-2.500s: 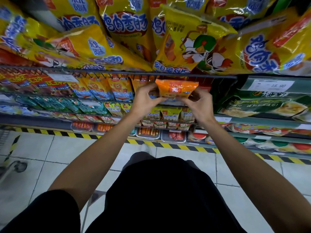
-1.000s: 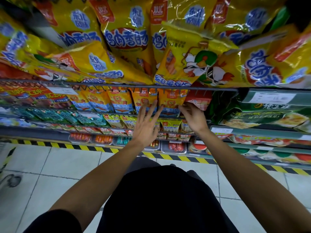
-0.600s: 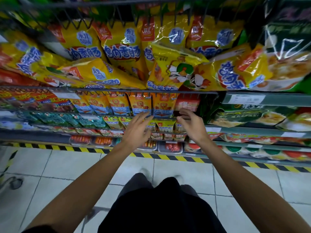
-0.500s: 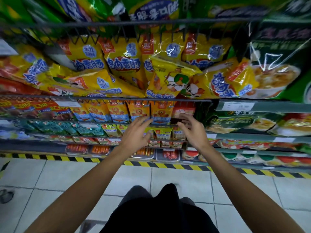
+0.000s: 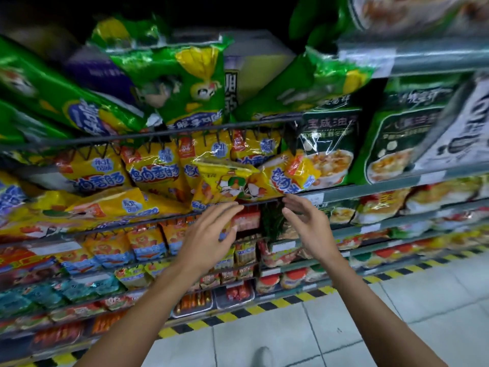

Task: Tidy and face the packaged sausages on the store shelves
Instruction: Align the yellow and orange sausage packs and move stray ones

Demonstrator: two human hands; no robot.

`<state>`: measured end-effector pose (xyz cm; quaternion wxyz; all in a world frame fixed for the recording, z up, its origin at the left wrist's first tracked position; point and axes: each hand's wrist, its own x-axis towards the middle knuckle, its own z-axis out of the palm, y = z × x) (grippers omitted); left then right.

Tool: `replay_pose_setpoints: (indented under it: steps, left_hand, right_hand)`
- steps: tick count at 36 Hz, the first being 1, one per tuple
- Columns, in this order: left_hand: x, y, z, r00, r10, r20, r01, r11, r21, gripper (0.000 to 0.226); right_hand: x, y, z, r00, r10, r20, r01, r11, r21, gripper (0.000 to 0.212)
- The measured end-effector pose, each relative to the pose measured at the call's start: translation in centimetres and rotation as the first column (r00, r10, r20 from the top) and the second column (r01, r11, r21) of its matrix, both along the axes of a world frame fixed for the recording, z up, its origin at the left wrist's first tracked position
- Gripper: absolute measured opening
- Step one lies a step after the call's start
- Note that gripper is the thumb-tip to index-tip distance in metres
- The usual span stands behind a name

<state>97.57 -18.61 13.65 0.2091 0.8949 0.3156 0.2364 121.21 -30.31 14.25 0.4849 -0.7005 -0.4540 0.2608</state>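
Yellow sausage bags fill the wire shelf at mid-height, several lying askew. One yellow bag with a cartoon chicken [image 5: 225, 185] leans forward at the shelf's front rail [image 5: 174, 215]. My left hand [image 5: 209, 234] is raised just below that bag, fingers spread and relaxed, holding nothing. My right hand [image 5: 308, 223] is up beside it, fingers loosely extended, empty, just under a tilted yellow bag [image 5: 288, 176]. Small orange sausage packs [image 5: 146, 243] hang in a row on the shelf beneath. A red pack [image 5: 246, 221] shows between my hands.
Green bags [image 5: 185, 83] lie on the upper wire shelf. Dark green packets [image 5: 328, 147] stand to the right. Lower shelves hold small packs and trays of sausages [image 5: 194, 300]. A yellow-black striped strip [image 5: 264, 309] edges the tiled floor.
The orange pack I held in both hands now hangs on the lower row. Both hands let go and rose to the yellow bags' shelf. My view tilted up, showing the green bags.
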Motion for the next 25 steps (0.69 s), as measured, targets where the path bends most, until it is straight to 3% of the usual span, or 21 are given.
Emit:
replay_pose_setpoints:
  steps: [5,11,17,22,25]
  left_hand:
    - [3.2,-0.7,1.4,0.999,-0.040,0.011,0.040,0.999,0.019,0.050]
    - [5.6,-0.8,1.8,0.998,0.059,-0.010,-0.059,0.998,-0.002,0.051]
    - [7.5,-1.2,1.3,0.995,0.089,-0.046,-0.090,0.996,-0.022,0.063]
    - [8.0,-1.2,1.0,0.982,0.190,0.022,-0.187,0.978,-0.090,0.072]
    - [7.8,-0.6,0.9,0.976,0.218,0.018,-0.216,0.972,-0.095,0.075]
  right_hand:
    - [1.9,0.9,1.0,0.985,-0.104,-0.138,0.103,0.995,-0.013,0.043]
    - [3.3,2.1,1.5,0.967,-0.061,-0.247,0.079,0.995,0.063,0.032]
    - [3.3,3.3,0.9,0.943,-0.034,-0.332,0.084,0.987,0.136,0.052]
    - [3.8,3.8,-0.3,0.940,-0.037,-0.340,0.100,0.980,0.170,0.047]
    - [4.2,3.9,-0.8,0.944,-0.013,-0.329,0.078,0.980,0.185,0.054]
